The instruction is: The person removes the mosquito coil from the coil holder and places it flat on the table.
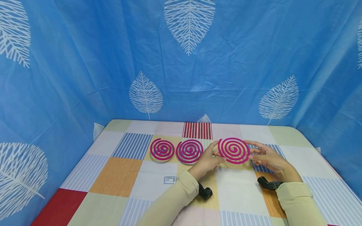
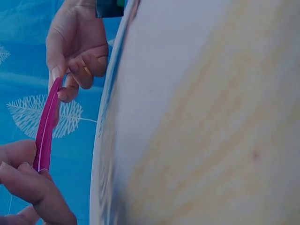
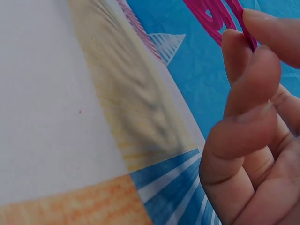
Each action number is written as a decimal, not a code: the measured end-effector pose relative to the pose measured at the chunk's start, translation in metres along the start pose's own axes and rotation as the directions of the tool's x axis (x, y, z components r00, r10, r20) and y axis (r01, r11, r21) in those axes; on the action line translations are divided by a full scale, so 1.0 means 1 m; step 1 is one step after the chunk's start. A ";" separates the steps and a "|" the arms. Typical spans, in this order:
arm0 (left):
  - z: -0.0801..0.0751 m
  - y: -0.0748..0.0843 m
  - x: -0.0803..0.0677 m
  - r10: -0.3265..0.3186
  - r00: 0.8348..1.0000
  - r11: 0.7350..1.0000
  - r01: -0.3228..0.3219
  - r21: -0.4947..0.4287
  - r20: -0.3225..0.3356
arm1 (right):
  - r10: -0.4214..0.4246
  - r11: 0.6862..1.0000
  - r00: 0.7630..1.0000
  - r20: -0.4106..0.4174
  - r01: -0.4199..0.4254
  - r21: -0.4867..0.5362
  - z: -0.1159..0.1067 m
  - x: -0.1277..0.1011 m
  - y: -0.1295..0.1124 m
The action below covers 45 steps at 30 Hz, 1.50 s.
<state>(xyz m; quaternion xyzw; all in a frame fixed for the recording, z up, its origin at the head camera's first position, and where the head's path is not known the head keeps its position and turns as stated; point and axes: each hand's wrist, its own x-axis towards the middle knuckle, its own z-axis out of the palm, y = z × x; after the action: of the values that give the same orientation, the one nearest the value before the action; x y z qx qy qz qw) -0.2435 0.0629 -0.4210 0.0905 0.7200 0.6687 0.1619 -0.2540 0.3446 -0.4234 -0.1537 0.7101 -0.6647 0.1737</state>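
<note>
Two hands on one pink coil [image 1: 233, 150], raised on edge above the counter [image 1: 240, 191]: left hand [image 1: 207, 160] pinches its left rim, right hand [image 1: 267, 158] pinches the right rim. Two more coils [image 1: 162, 149] [image 1: 189, 151] lie flat left of the held one, side by side.

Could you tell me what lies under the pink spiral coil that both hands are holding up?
Under the raised coil only the patchwork tablecloth shows, yellow and striped squares. The part directly behind the coil is covered.
</note>
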 end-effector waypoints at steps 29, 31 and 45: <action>-0.002 -0.013 0.009 -0.142 0.989 0.990 0.143 -0.015 0.029 | 0.115 0.993 0.991 -0.070 -0.116 -0.012 0.002 0.006 0.010; -0.002 -0.013 0.008 -0.149 0.988 0.988 0.149 -0.025 0.035 | 0.112 0.993 0.992 -0.064 -0.114 -0.016 0.002 0.006 0.010; -0.003 -0.014 0.008 -0.172 0.984 0.984 0.174 -0.039 0.054 | 0.194 0.978 0.968 -0.159 -0.204 -0.046 0.005 0.007 0.009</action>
<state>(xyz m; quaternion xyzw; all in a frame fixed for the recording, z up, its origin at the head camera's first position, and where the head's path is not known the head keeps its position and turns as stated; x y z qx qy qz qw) -0.2511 0.0617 -0.4358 0.0408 0.7061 0.6651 0.2395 -0.2578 0.3380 -0.4332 -0.0351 0.7535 -0.6315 0.1794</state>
